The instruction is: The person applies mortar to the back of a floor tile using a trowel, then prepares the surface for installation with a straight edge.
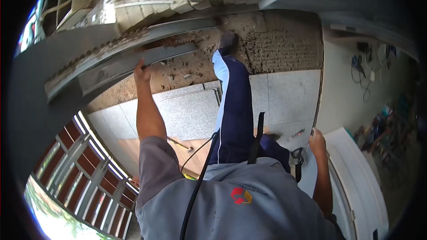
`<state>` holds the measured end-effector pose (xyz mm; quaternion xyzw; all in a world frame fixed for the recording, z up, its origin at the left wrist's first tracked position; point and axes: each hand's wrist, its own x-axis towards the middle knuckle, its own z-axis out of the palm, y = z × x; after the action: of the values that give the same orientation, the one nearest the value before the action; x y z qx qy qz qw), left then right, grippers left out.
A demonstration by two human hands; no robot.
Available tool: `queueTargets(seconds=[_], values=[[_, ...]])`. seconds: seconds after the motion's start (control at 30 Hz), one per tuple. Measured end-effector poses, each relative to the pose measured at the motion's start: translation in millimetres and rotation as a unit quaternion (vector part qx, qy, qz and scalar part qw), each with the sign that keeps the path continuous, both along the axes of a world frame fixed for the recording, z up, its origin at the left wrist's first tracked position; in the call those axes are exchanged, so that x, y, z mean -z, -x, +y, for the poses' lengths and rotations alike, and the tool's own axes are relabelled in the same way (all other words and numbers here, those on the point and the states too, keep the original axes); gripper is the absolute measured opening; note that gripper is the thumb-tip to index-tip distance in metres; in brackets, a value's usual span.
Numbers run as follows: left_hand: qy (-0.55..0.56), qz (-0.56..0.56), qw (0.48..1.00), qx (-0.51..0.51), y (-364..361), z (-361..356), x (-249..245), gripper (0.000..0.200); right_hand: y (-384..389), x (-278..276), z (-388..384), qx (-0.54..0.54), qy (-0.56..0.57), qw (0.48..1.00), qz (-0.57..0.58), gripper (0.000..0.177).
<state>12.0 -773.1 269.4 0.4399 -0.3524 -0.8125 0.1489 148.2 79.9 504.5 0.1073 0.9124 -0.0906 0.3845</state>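
On the left, my left hand [141, 73] is at the lower edge of a long grey strip [173, 52], with its fingers closed on that edge. A second long grey piece with a toothed edge [153, 33] lies just beyond the strip. My right hand [317, 142] is low on the right, beside a white door-like panel [356, 164]; its fingers are curled, and what they hold is too small to make out. One dark shoe [229, 42] stands on the rough mortar bed [284, 44], between the grey pieces and the ridged mortar.
Light grey tiles [293, 91] border the mortar, with a loose tile [189, 111] on top. A hammer-like tool [180, 144] lies near my left elbow. A slatted gate [84, 160] is at lower left. Cables [367, 71] hang on the right wall, near piled clutter [387, 138].
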Motion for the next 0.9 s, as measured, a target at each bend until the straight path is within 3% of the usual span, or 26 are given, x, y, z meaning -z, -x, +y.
queueTargets(seconds=[0.17,0.3,0.37,0.5,0.77,0.8,0.9], values=[[0.029,-0.029,0.998,0.05,-18,10,-25,0.043,9,11,-16,0.022,0.015,1.0,-0.004,0.048],[-0.003,-0.035,0.998,0.042,-49,-14,-14,0.046,15,12,-35,0.063,0.028,0.997,-0.033,0.048],[0.074,-0.028,0.99,0.116,-48,-31,-8,0.043,6,17,-36,0.052,0.035,0.998,-0.031,0.049],[0.093,-0.134,0.985,0.06,-33,-72,5,0.028,7,16,-37,0.074,0.04,0.996,-0.028,0.049],[0.097,-0.251,0.963,0.019,11,-69,-21,0.035,4,20,-40,0.131,0.031,0.991,-0.015,0.048],[0.104,-0.248,0.962,0.038,8,-81,-12,0.043,0,20,-38,0.132,0.038,0.99,-0.003,0.048],[0.147,-0.284,0.945,0.066,18,-36,-51,0.058,-13,29,-31,0.14,0.052,0.988,0.032,0.047]])
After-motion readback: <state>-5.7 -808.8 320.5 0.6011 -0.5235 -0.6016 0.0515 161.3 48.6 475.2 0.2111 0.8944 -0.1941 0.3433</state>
